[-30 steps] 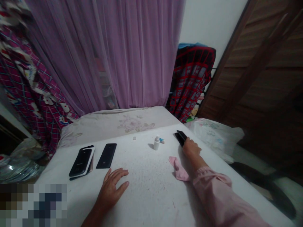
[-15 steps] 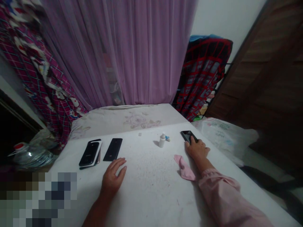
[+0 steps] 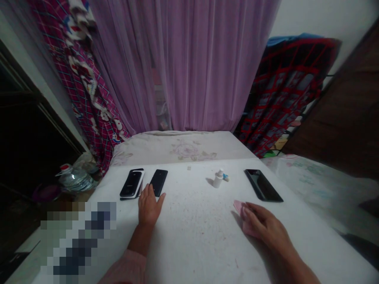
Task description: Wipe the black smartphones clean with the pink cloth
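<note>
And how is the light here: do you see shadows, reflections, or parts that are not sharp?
Head view: dim light; the white bottle throws a shadow leftward, and the right hand, holding the pink cloth, shades the white surface. Head view: a pale reflection on the rightmost phone. Head view: pixel blocks hide part of the lower left; outer edges look stretched and soft.

The pink cloth (image 3: 247, 227) is in the lower right of the frame; it is crumpled, held in a pinch, and partly covered. The dark phone (image 3: 159, 181), thin and rectangular, lies flat left of the centre, its top leaning right, its lower end partly hidden.
</note>
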Demonstrator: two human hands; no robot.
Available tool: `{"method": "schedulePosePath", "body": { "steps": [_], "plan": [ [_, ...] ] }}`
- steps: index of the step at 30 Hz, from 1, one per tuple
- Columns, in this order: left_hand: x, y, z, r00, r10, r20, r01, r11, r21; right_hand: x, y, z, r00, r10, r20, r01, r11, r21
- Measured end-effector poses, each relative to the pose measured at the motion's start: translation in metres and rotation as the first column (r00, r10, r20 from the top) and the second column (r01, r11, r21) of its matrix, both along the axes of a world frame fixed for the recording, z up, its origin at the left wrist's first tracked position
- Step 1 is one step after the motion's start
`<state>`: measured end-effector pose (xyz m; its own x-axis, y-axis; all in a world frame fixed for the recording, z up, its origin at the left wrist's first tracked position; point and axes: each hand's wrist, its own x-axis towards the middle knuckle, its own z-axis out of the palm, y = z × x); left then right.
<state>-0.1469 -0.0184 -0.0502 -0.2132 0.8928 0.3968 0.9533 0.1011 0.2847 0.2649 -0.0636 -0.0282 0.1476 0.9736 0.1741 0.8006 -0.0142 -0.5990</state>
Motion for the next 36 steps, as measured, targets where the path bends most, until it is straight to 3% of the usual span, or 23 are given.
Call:
{"method": "schedulePosePath", "body": {
  "steps": [2, 4, 8, 10, 12, 14, 16, 18, 21, 24, 27, 30, 33, 36],
  "plan": [
    [0.005, 0.002, 0.017, 0.996, 0.038, -0.076, -0.043, 0.997, -0.063, 0.000, -0.007, -0.007, 0.987, 0.133, 0.086, -0.134, 0.991, 0.010],
    [0.012, 0.004, 0.037, 0.987, 0.005, -0.162, -0.036, 0.982, -0.184, -0.002, -0.010, -0.012, 0.967, 0.182, 0.176, -0.193, 0.980, 0.048],
    [0.015, 0.007, 0.072, 0.966, -0.087, -0.244, -0.026, 0.904, -0.426, -0.009, -0.006, -0.015, 0.970, 0.099, 0.221, -0.130, 0.983, 0.130],
    [0.008, 0.007, 0.084, 0.963, -0.138, -0.230, 0.019, 0.891, -0.454, -0.011, -0.004, -0.018, 0.985, 0.056, 0.165, -0.079, 0.987, 0.139],
    [-0.004, 0.004, 0.089, 0.979, -0.096, -0.179, 0.011, 0.906, -0.424, -0.010, -0.002, -0.023, 0.997, 0.018, 0.081, -0.028, 0.992, 0.127],
    [-0.014, -0.002, 0.084, 0.998, -0.027, -0.052, 0.007, 0.934, -0.357, -0.009, -0.001, -0.029, 0.999, -0.050, -0.003, 0.050, 0.992, 0.113],
    [-0.016, -0.009, 0.071, 0.976, -0.026, 0.215, 0.098, 0.938, -0.332, -0.010, 0.000, -0.031, 0.991, -0.116, -0.071, 0.122, 0.988, 0.098],
    [-0.007, -0.014, 0.054, 0.853, -0.051, 0.520, 0.249, 0.915, -0.318, -0.016, 0.000, -0.028, 0.982, -0.124, -0.143, 0.139, 0.985, 0.106],
    [0.017, -0.018, 0.035, 0.728, -0.159, 0.667, 0.436, 0.858, -0.272, -0.032, -0.002, -0.014, 0.966, 0.040, -0.257, 0.014, 0.978, 0.208],
    [0.041, -0.017, 0.034, 0.767, -0.286, 0.574, 0.496, 0.832, -0.248, -0.054, -0.003, 0.000, 0.920, 0.232, -0.316, -0.155, 0.956, 0.250],
    [0.053, -0.018, 0.039, 0.858, -0.358, 0.367, 0.456, 0.861, -0.226, -0.073, -0.001, 0.006, 0.906, 0.216, -0.364, -0.117, 0.954, 0.275],
    [0.058, -0.028, 0.034, 0.891, -0.413, 0.191, 0.437, 0.893, -0.107, -0.084, 0.003, 0.006, 0.900, 0.262, -0.349, -0.169, 0.946, 0.275],
    [0.062, -0.042, 0.019, 0.880, -0.465, 0.094, 0.467, 0.884, 0.003, -0.087, 0.005, 0.002, 0.926, 0.328, -0.188, -0.270, 0.922, 0.276],
    [0.068, -0.051, 0.006, 0.838, -0.544, 0.051, 0.545, 0.838, -0.007, -0.086, 0.005, -0.003, 0.952, 0.302, 0.043, -0.303, 0.924, 0.234]
  ]
}}
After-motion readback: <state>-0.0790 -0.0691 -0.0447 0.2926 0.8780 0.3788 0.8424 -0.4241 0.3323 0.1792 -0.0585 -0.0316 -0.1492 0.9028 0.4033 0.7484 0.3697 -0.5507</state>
